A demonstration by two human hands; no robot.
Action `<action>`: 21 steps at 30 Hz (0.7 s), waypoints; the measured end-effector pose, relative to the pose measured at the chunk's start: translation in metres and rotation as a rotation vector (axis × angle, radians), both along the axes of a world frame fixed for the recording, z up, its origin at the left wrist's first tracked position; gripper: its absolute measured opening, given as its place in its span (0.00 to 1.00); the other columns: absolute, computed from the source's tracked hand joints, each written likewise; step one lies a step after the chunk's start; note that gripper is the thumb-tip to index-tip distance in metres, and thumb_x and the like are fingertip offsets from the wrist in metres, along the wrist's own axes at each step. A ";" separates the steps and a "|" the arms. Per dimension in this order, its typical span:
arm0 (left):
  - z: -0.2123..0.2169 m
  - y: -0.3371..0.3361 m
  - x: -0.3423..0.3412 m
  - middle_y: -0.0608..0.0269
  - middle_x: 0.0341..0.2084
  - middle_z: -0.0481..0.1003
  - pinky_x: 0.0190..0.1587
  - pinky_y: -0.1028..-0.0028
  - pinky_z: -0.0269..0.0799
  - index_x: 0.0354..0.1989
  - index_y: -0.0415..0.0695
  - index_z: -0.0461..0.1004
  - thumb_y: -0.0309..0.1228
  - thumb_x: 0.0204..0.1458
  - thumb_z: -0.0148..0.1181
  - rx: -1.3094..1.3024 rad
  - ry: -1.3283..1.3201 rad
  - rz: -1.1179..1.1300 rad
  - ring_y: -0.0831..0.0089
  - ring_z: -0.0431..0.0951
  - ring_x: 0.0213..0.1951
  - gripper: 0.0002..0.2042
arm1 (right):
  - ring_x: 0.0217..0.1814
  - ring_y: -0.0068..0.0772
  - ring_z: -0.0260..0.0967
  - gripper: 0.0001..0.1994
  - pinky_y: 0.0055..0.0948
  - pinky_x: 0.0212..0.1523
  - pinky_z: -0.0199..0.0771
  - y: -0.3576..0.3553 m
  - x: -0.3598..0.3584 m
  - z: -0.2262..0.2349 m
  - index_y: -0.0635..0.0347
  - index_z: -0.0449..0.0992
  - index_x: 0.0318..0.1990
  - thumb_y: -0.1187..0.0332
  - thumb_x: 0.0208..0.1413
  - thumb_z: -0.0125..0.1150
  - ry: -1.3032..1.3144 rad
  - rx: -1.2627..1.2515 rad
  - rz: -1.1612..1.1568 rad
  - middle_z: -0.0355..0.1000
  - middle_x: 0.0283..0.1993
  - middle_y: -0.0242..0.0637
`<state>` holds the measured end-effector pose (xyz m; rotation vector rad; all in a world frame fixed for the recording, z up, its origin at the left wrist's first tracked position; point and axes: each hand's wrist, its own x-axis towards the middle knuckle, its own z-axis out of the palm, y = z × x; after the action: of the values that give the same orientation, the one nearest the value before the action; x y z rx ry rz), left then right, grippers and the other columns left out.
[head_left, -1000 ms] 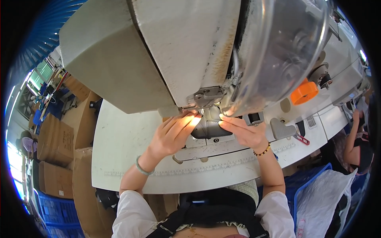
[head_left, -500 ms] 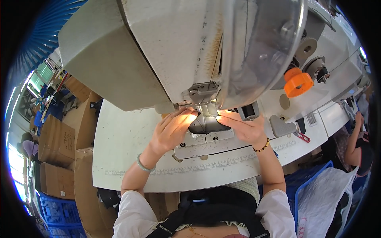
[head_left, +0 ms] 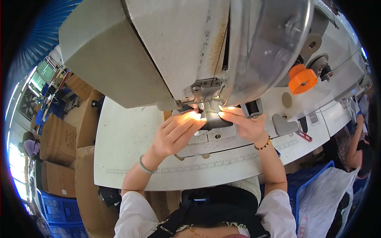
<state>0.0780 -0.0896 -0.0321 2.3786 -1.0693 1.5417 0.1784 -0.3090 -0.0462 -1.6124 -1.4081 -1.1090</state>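
Note:
A small dark leather-like piece (head_left: 219, 121) with a stitched seam lies under the needle area of a large pale sewing machine (head_left: 182, 51). My left hand (head_left: 174, 133) presses its fingers together over the left part of the piece and hides it. At the right edge, my right hand (head_left: 249, 125) pinches the same piece between thumb and fingers. The machine lamp lights the fingertips brightly. Just beyond them, the presser foot is only partly visible beneath the machine head.
The white table (head_left: 127, 139) carries a printed ruler scale (head_left: 222, 162) along its front. A grey pad (head_left: 285, 125) and a red cutter (head_left: 304, 136) lie to the right. Cardboard boxes (head_left: 58, 139) stand left; a blue crate (head_left: 295, 190) and another person (head_left: 354, 154) are at right.
My left hand has slid right and a little nearer over the dark piece, covering more of its left part. The right hand keeps its grip. The whole view has shifted slightly.

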 end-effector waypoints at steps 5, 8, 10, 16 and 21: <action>0.005 -0.002 -0.002 0.61 0.31 0.74 0.33 0.76 0.78 0.35 0.36 0.77 0.21 0.36 0.65 0.047 -0.018 0.014 0.66 0.78 0.35 0.13 | 0.39 0.44 0.72 0.13 0.32 0.30 0.76 -0.002 0.001 0.003 0.52 0.80 0.28 0.76 0.29 0.58 0.007 -0.031 0.010 0.72 0.30 0.27; 0.006 -0.003 -0.001 0.61 0.30 0.74 0.33 0.76 0.78 0.35 0.36 0.77 0.21 0.37 0.65 0.008 -0.009 0.009 0.67 0.78 0.35 0.13 | 0.38 0.43 0.72 0.12 0.31 0.30 0.76 -0.002 0.001 0.004 0.52 0.79 0.28 0.77 0.30 0.58 -0.028 -0.040 -0.015 0.72 0.30 0.26; 0.005 -0.004 -0.001 0.62 0.30 0.74 0.33 0.76 0.78 0.34 0.36 0.77 0.20 0.38 0.65 -0.012 -0.009 -0.002 0.67 0.78 0.34 0.12 | 0.38 0.43 0.72 0.12 0.31 0.31 0.76 -0.002 0.001 0.003 0.52 0.79 0.28 0.78 0.31 0.58 0.024 -0.010 0.013 0.73 0.31 0.26; 0.003 -0.005 -0.001 0.62 0.31 0.74 0.34 0.76 0.79 0.33 0.37 0.78 0.19 0.38 0.65 -0.005 -0.029 0.057 0.67 0.79 0.33 0.11 | 0.37 0.44 0.71 0.13 0.31 0.30 0.73 0.001 0.005 0.003 0.54 0.78 0.29 0.79 0.31 0.58 0.090 0.026 0.051 0.73 0.34 0.27; 0.002 -0.005 0.004 0.63 0.31 0.74 0.33 0.75 0.78 0.31 0.38 0.78 0.17 0.37 0.64 -0.057 -0.014 0.035 0.66 0.79 0.35 0.10 | 0.34 0.41 0.70 0.12 0.30 0.27 0.71 0.000 0.007 0.008 0.55 0.76 0.28 0.80 0.32 0.59 0.043 0.041 0.063 0.73 0.34 0.27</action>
<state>0.0823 -0.0944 -0.0303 2.3645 -0.9774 1.5807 0.1855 -0.3088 -0.0386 -1.5438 -1.3900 -1.0538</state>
